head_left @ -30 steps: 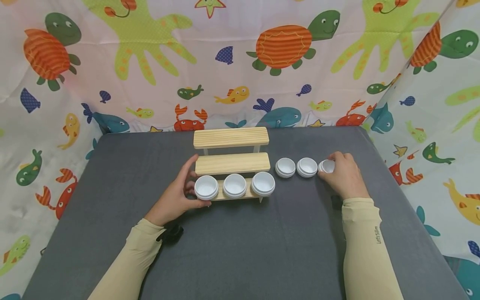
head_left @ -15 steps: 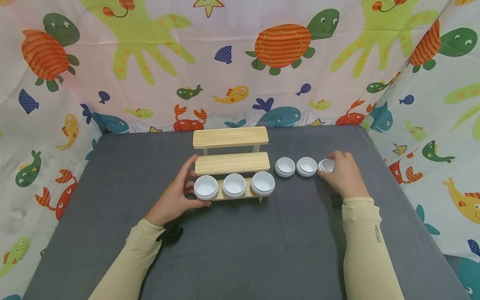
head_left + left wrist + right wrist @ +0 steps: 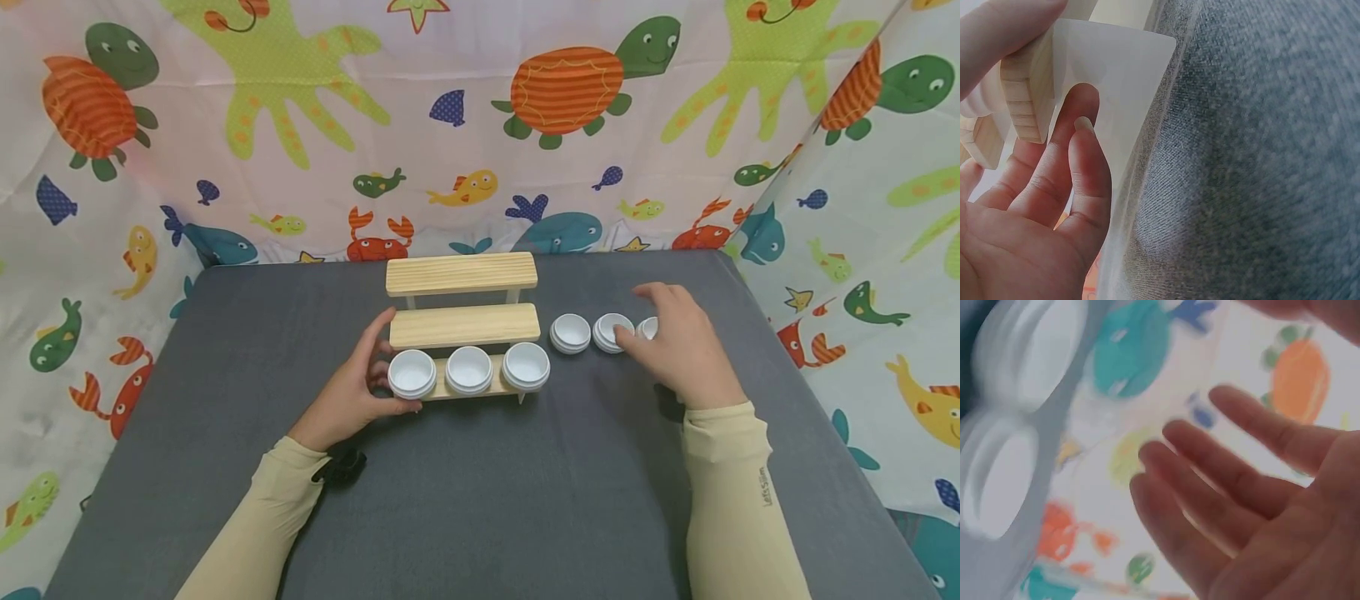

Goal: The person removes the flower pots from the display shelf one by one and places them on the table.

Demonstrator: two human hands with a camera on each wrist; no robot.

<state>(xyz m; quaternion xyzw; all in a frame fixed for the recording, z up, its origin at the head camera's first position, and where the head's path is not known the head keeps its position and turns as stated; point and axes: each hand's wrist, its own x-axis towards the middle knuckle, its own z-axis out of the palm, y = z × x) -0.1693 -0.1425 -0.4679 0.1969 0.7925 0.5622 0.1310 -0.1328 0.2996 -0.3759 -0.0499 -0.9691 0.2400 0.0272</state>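
six white pots (image 3: pixel 469 369), one rack (image 3: pixel 465 327) of three wooden boards (image 3: pixel 462 274), two hands (image 3: pixel 351 388), one grey tabletop (image 3: pixel 495 500)

A stand (image 3: pixel 464 327) is sitting on the table (image 3: pixel 480 500) before a curtain (image 3: pixel 315 204), carrying three cups (image 3: pixel 468 371) side by side on its front shelf (image 3: pixel 441 385), while three more cups (image 3: pixel 571 333) are standing in a row to its right. Left fingers (image 3: pixel 375 332) are holding the stand's left end; right fingers (image 3: pixel 663 298) are hovering by that row's right end.
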